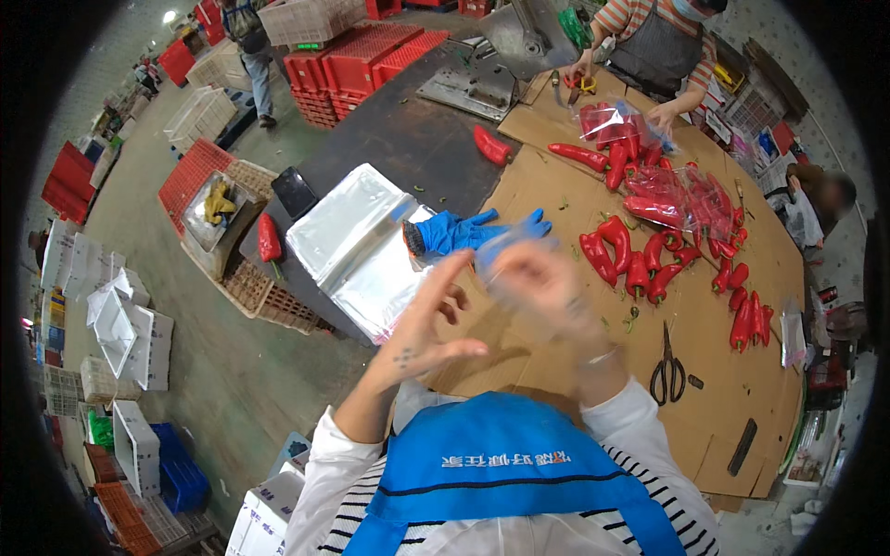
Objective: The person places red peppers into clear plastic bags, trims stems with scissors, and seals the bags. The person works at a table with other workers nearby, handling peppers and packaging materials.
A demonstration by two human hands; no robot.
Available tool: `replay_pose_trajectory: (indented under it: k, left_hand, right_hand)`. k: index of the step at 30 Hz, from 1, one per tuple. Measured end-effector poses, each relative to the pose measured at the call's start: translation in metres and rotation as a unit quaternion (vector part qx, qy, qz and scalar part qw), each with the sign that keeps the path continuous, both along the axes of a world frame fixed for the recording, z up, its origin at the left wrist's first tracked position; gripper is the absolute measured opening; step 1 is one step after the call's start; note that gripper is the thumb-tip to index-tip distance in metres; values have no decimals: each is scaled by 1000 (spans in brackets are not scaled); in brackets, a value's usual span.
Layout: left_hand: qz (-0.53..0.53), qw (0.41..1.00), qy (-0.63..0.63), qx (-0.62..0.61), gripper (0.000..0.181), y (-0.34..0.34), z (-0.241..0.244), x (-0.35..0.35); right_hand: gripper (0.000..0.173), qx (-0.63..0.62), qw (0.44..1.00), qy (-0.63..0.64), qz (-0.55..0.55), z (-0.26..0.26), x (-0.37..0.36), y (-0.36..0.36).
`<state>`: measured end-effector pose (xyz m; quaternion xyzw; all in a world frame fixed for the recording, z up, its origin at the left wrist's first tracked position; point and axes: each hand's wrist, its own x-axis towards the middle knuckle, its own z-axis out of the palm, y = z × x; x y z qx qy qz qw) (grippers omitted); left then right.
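My left hand (421, 326) is held above the near side of the table, its thumb and fingers apart with nothing between them. To its right, my right hand (535, 278) is blurred by motion. Something clear and bluish shows at its fingers, perhaps thin plastic film; I cannot tell whether it is gripped. Just beyond both hands lies a pair of blue work gloves (452, 233) with dark cuffs. The gloves partly cover a stack of clear plastic bags (354, 229). Loose red peppers (636, 274) lie on the cardboard (577, 389) to the right.
Black-handled scissors (667, 375) lie right of me. Bagged red peppers (657, 191) are farther back, near a co-worker's hand (665, 115). A phone (294, 192) and a single pepper (268, 238) sit at the left table edge. Crates (208, 187) stand beside it.
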<state>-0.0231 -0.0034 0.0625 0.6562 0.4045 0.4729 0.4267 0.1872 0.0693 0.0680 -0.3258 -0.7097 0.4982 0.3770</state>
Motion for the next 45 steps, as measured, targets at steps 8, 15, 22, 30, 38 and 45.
replay_pose_trajectory:
  k: [8,15,22,30,38,45]
  left_hand:
    - [67,956,-75,-275,17,-7,-47,-63]
    - [7,990,116,-79,22,48,-86,-24]
    - [-16,981,58,-187,26,102,-105,26]
    - [99,969,220,-52,32,114,-113,55]
    - [172,949,262,-20,35,113,-123,61]
    - [-2,986,115,-117,42,93,-95,56]
  right_hand:
    - [26,138,956,-249,-74,-31,-17,28]
    - [17,158,928,-297,-160,-129,-9,43]
    - [11,-135,986,-37,-92,-108,27,44]
    - [11,-244,947,164,-133,-119,22,29]
    - [35,-25,994,-73,-76,-102,6,9]
    - [29,52,956,-125,-262,-136,16,31]
